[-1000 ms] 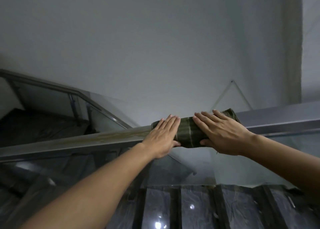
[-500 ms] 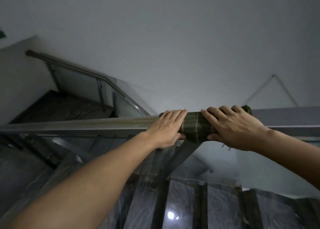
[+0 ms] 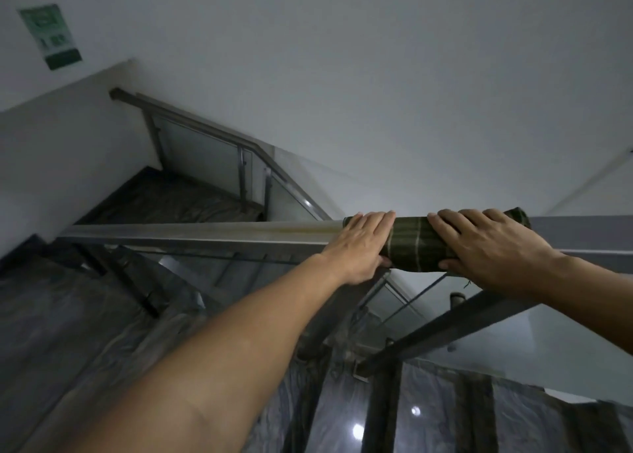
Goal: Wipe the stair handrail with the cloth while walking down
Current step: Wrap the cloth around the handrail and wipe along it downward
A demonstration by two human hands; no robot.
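Observation:
A dark green cloth (image 3: 414, 243) with pale stripes is wrapped over the metal stair handrail (image 3: 205, 235), which runs level across the view. My left hand (image 3: 363, 247) lies flat over the cloth's left end, thumb under the rail. My right hand (image 3: 493, 247) clasps the cloth's right end, fingers curled over the top. The rail left of the cloth shows a yellowish stain along its top. The cloth's far side is hidden behind the rail.
Glass panels (image 3: 205, 154) and metal posts hang under the rails. Dark glossy steps (image 3: 68, 332) descend at lower left, with a landing (image 3: 171, 199) beyond. A second handrail (image 3: 191, 120) slopes at the back. A green sign (image 3: 51, 35) hangs on the white wall.
The view has swung to the left and down the stairwell, bringing the far landing and green sign into sight. Both hands stay on the cloth on the rail.

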